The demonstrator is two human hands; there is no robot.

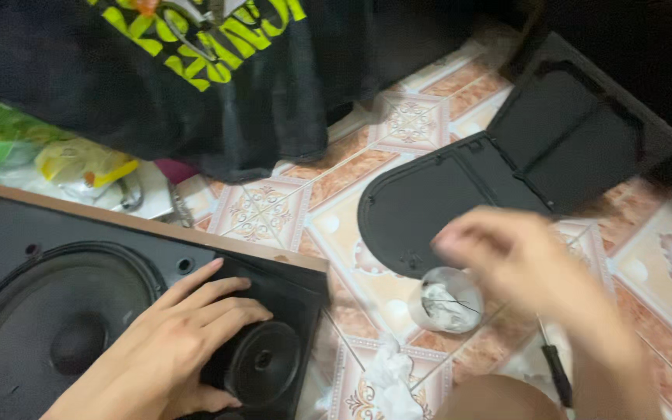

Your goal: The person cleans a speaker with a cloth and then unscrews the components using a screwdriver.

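Left hand [188, 342] lies flat on the speaker cabinet [118, 311], fingers spread and loose, gripping nothing, fingertips just beside the small speaker cone [262, 362]; the big cone [56, 334] sits to its left. Two cones, one cabinet, lying on the tiled floor [351, 179]. Right hand [519, 260] hovers blurred, fingers curled down; whether it grasps anything, I cannot tell. Just below it, one small clear cup [446, 299]. Beyond it, two black plastic panels [429, 202]. One screwdriver [558, 373] near its wrist.
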